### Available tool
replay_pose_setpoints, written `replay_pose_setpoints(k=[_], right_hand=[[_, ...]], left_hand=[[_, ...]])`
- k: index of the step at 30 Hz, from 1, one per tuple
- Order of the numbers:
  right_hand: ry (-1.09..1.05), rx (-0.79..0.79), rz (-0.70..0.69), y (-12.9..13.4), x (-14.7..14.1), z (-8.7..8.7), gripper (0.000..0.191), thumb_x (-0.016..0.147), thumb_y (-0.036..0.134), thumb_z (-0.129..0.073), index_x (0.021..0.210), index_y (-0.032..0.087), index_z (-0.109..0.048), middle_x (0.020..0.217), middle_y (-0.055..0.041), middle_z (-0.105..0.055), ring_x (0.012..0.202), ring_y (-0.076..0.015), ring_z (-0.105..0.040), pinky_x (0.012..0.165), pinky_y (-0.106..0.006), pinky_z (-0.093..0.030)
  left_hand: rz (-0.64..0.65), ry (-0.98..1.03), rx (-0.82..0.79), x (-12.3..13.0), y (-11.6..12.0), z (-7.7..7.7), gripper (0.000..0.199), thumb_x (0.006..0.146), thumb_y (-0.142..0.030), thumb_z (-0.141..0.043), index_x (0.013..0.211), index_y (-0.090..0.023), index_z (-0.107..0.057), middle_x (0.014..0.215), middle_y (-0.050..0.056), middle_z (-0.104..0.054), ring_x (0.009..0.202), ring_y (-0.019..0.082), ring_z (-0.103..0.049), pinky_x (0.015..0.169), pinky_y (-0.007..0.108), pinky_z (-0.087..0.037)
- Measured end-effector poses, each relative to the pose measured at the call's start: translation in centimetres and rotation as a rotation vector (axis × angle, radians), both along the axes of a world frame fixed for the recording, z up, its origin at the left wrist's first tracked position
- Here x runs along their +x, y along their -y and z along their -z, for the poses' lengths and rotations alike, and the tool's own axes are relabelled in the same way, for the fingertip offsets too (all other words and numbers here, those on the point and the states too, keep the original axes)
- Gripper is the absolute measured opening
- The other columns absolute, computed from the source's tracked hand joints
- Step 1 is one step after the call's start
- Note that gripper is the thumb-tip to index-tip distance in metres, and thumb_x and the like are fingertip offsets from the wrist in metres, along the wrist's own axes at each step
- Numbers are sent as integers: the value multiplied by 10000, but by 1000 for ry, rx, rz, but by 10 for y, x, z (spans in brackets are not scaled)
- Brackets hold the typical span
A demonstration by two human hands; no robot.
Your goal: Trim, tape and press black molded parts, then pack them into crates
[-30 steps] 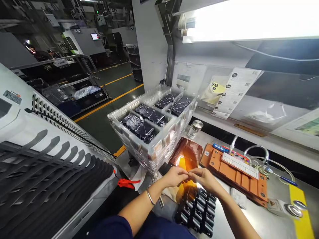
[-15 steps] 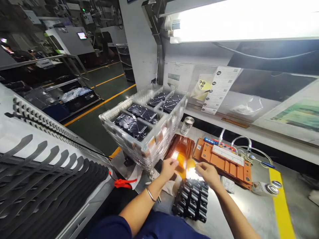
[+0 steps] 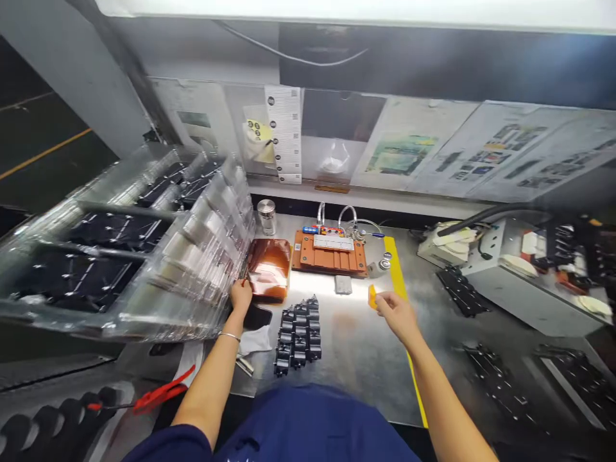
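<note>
My right hand (image 3: pixel 395 314) pinches a small orange-yellow piece of film (image 3: pixel 372 297) above the metal bench. On the left, my left hand (image 3: pixel 240 296) is at the near left edge of a stack of glossy amber sheets (image 3: pixel 270 269), close to the wrapped crates. Its fingers are closed, with a small dark red bit showing at their tips; I cannot make out what they hold. Between my hands, nearer my body, lies a block of black ribbed parts (image 3: pixel 298 335) in rows. Behind it sits an orange-brown fixture (image 3: pixel 330 256) carrying a white labelled strip.
Plastic-wrapped crates (image 3: pixel 192 256) of black parts stand at the left. A metal-lidded jar (image 3: pixel 266 217) is behind the amber sheets. A small grey block (image 3: pixel 343 285) lies before the fixture. Yellow tape (image 3: pixel 397 273) runs along the bench; grey equipment (image 3: pixel 520 282) and black parts occupy the right.
The view has swung right. My hands were close together over the black parts with orange film; now they are far apart, the left by the amber sheets, the right out right with film.
</note>
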State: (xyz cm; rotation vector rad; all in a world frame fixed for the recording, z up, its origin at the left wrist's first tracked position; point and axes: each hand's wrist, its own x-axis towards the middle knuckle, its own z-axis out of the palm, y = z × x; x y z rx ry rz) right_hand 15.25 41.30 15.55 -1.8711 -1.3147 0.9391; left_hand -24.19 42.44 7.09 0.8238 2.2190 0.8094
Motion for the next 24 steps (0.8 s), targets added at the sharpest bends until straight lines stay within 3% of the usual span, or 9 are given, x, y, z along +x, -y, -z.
replay_pose_setpoints(k=[3, 6, 8, 10, 12, 15, 17, 20, 24], right_hand=[[164, 33, -122, 1, 11, 4, 265, 729, 396, -484, 708, 186, -644, 643, -52, -674, 587, -178, -610, 586, -305, -490], [298, 31, -285, -2, 17, 3, 221, 778, 258, -466, 780, 189, -675, 765, -65, -711, 675, -186, -633, 646, -301, -483], [312, 20, -469, -7, 15, -1, 216, 795, 196, -473, 786, 194, -689, 791, -61, -713, 717, -184, -640, 682, -295, -480], [225, 39, -665, -16, 11, -5, 215, 819, 177, -488, 808, 206, -701, 819, -47, -715, 756, -173, -645, 717, -285, -483], [98, 90, -732, -33, 7, -5, 202, 836, 193, -507, 844, 216, -707, 833, -38, -715, 760, -162, -643, 723, -278, -489], [-85, 142, -470, -70, 8, 13, 171, 821, 268, -544, 843, 196, -697, 792, -46, -706, 709, -162, -634, 676, -288, -509], [-266, 92, -188, -98, 10, 36, 182, 772, 346, -596, 796, 181, -669, 704, -38, -683, 645, -164, -628, 623, -298, -528], [-550, -47, 166, -128, 9, 74, 240, 662, 395, -685, 746, 184, -609, 603, -5, -637, 569, -157, -619, 567, -305, -553], [-703, -156, 330, -141, -4, 105, 232, 631, 370, -693, 732, 189, -589, 623, -8, -642, 555, -147, -614, 579, -318, -568]], left_hand=[[61, -224, -132, 14, 6, -10, 434, 841, -194, -455, 1208, 28, -524, 1177, 347, -550, 1115, 433, -562, 886, 525, -430], [235, -495, -222, 45, 5, -25, 565, 864, -253, -440, 1353, 26, -387, 1272, 347, -488, 1098, 454, -562, 851, 564, -449], [391, -502, -145, 75, -4, -36, 548, 867, -290, -455, 1345, -21, -433, 1302, 305, -499, 1152, 429, -536, 891, 557, -447], [595, -266, 13, 110, -21, -46, 497, 820, -330, -559, 1268, -114, -547, 1312, 217, -548, 1217, 362, -510, 985, 494, -423], [837, 130, 90, 143, -43, -51, 467, 712, -350, -696, 1149, -193, -643, 1258, 135, -619, 1205, 301, -534, 1025, 417, -414], [1078, 589, -26, 172, -77, -49, 383, 605, -363, -785, 947, -203, -717, 1051, 97, -716, 1003, 252, -640, 925, 370, -485], [1018, 709, -120, 176, -97, -42, 323, 592, -377, -798, 831, -176, -713, 872, 82, -732, 823, 204, -666, 786, 325, -533], [645, 829, -178, 166, -122, -26, 344, 554, -380, -833, 738, -148, -656, 716, 48, -697, 668, 149, -652, 628, 266, -546], [277, 869, -146, 156, -144, -6, 356, 539, -319, -857, 710, -130, -609, 653, 28, -664, 570, 100, -625, 535, 209, -537]])
